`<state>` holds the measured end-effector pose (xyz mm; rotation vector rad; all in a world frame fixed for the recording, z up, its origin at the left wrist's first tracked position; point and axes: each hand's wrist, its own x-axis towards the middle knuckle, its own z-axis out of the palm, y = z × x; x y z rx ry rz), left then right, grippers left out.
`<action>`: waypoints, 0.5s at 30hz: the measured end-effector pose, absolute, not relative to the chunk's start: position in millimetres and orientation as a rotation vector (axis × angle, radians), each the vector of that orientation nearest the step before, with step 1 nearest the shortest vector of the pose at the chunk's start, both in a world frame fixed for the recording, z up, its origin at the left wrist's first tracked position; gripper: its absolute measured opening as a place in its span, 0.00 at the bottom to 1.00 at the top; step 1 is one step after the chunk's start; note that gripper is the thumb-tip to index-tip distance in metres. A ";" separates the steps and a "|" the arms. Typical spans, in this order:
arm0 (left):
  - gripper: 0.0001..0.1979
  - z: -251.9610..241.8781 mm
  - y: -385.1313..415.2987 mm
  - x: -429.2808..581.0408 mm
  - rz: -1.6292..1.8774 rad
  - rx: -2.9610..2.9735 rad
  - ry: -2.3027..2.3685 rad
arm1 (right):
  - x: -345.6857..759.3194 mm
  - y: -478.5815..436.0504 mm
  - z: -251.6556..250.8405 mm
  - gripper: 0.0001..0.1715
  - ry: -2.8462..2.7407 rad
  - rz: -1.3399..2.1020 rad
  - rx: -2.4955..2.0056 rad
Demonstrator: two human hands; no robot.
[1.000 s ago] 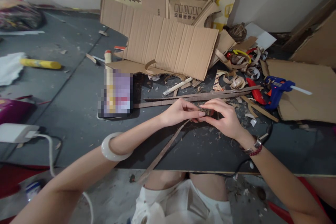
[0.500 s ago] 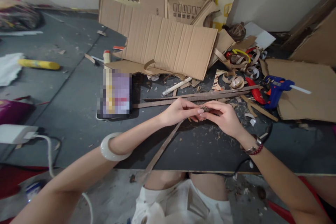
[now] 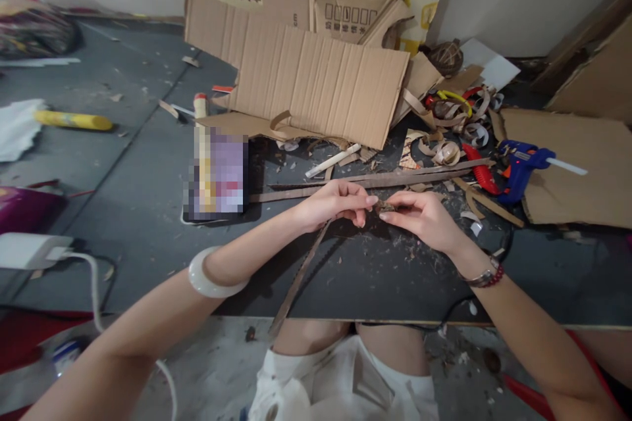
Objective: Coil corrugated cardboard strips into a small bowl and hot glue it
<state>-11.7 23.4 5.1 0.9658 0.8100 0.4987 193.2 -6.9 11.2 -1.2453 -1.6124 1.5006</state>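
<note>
My right hand (image 3: 425,218) is closed, thumb and fingers pinching a small brown coil (image 3: 385,206) that looks like rolled cardboard. Just to its left is my left hand (image 3: 340,204), fingers curled round a long, narrow cardboard strip (image 3: 302,271). The strip slants down from under that hand past the table's front edge towards my lap. Whether the strip joins the coil is hidden by my left fingers. A slim gap shows between the two hands, both held over the table near its front.
Cut cardboard sheets (image 3: 320,82) lie behind my hands, with long cardboard strips (image 3: 365,181) in front. A blue glue gun (image 3: 524,168) and red-handled tool (image 3: 481,171) are at right. A phone (image 3: 222,177), white charger (image 3: 32,251) and yellow stick-like tool (image 3: 74,120) are at left.
My left hand has drawn slightly left, away from the coil, opening a small gap between the hands. The strip's upper part shifted left with it. The right hand keeps the coil.
</note>
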 end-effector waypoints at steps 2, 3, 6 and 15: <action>0.15 3.5 23.6 -12.0 0.514 0.912 0.785 | 193.1 -7.3 11.2 0.14 -1.614 1.525 -1.253; 0.15 3.1 23.9 -12.0 0.520 0.895 0.777 | 192.9 -7.4 11.0 0.14 -1.617 1.531 -1.256; 0.14 3.3 24.7 -11.9 0.535 0.867 0.769 | 192.9 -7.0 10.0 0.14 -1.637 1.528 -1.262; 0.16 3.5 23.6 -10.7 0.547 0.877 0.716 | 192.7 -6.2 11.9 0.12 -1.571 1.465 -1.182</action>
